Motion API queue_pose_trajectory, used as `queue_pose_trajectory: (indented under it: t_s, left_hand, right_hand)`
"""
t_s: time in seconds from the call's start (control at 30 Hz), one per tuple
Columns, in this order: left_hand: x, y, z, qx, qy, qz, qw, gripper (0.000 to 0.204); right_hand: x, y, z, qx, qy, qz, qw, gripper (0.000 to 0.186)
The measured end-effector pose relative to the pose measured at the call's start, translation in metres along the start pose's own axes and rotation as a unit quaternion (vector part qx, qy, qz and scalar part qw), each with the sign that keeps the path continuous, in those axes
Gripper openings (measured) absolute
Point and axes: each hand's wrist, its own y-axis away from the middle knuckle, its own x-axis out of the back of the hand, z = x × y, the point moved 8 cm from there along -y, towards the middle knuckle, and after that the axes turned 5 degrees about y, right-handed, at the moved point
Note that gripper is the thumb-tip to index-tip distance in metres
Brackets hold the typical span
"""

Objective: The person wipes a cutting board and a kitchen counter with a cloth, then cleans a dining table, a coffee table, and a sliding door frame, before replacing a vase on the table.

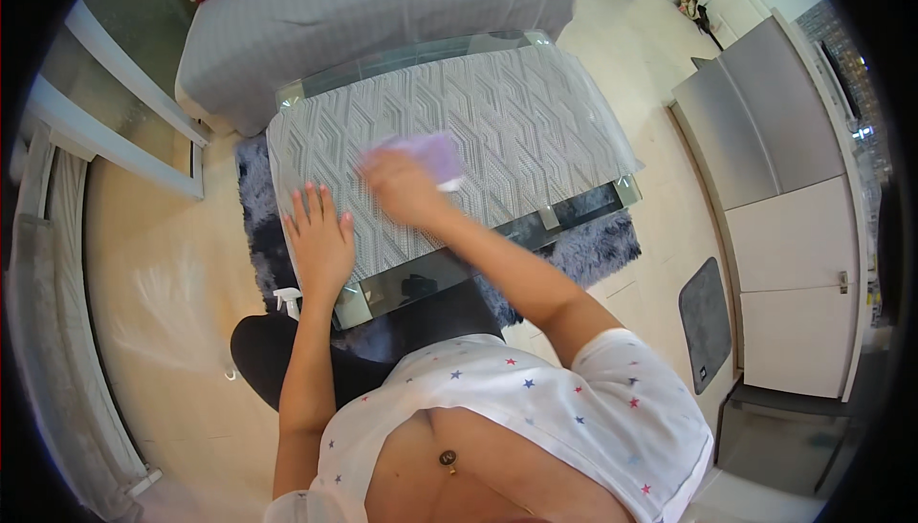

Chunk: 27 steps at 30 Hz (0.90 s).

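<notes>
Low rectangular glass-topped coffee table [583, 200] on a dark shaggy rug [593, 246], carrying a grey geometric-patterned runner [516, 121] with a lilac cleaning cloth [430, 152] on it.

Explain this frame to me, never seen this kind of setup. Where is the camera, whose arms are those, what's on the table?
There is no machine here: a person wears a wide fisheye camera on the head, looking down, so straight edges bend near the rim. Both arms coming up from the lower edge are that person's own. The left hand lies flat, fingers spread, on a glass coffee table topped with a grey patterned mat. The right hand presses a lilac cloth onto the mat; it is blurred, so it is moving. A small white spray bottle shows by the left forearm, below the table edge. A grey sofa stands beyond the table, a dark shaggy rug beneath.
</notes>
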Motion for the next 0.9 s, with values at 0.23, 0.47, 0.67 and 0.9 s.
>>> queue_pose_trajectory:
  t_s: [0.23,0.47,0.67,0.9]
  left_hand:
    - [-0.001,0.008,-0.010,0.027,0.044,0.004,0.999,0.055]
    - [-0.003,0.000,-0.001,0.004,0.110,0.000,0.994,0.057]
    - [-0.005,0.002,-0.015,0.015,0.071,-0.024,0.997,0.059]
    - [-0.009,-0.001,-0.010,0.014,0.067,-0.049,0.996,0.060]
  right_hand:
    - [0.007,-0.049,0.055,-0.054,0.032,-0.070,0.996,0.031]
    - [0.131,0.028,0.286,-0.235,0.262,0.093,0.932,0.029]
    - [-0.007,-0.044,0.105,-0.134,0.058,-0.130,0.981,0.029]
    - [-0.001,-0.078,0.072,0.015,0.018,-0.209,0.978,0.031]
